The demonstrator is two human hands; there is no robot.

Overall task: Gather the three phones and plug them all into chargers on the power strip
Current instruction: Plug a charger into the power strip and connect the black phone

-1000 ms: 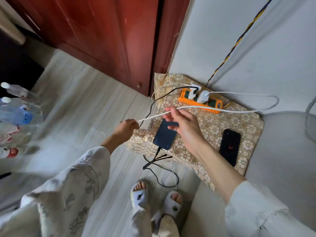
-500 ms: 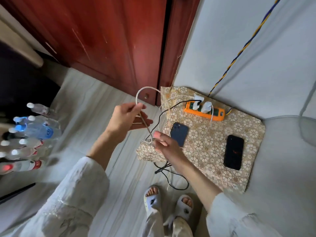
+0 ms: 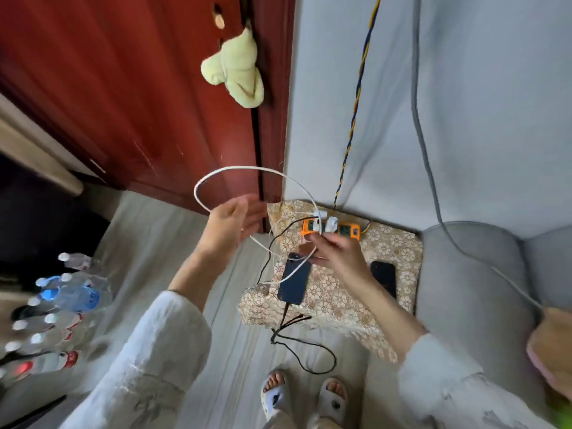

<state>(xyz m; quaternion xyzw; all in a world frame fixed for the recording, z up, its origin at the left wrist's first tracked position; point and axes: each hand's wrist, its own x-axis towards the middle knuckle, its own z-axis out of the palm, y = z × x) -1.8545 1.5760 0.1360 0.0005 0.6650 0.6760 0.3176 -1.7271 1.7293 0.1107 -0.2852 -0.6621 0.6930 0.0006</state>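
An orange power strip with two white chargers lies at the back of a floral cushion. A dark blue phone lies on the cushion's left part with a black cable in its bottom end. A black phone lies to its right, partly behind my right forearm. A white cable arches in a big loop in the air. My left hand is raised with its fingers stretched, the loop passing by its palm. My right hand pinches the white cable above the blue phone.
A red wooden door with a pale yellow cloth hanging on it stands behind. Several water bottles lie on the floor at the left. A grey sofa is at the right. My sandalled feet stand below the cushion.
The view has tilted up. My left hand opened and rose, and the white cable loop grew larger. My right hand moved right and up, toward the power strip.
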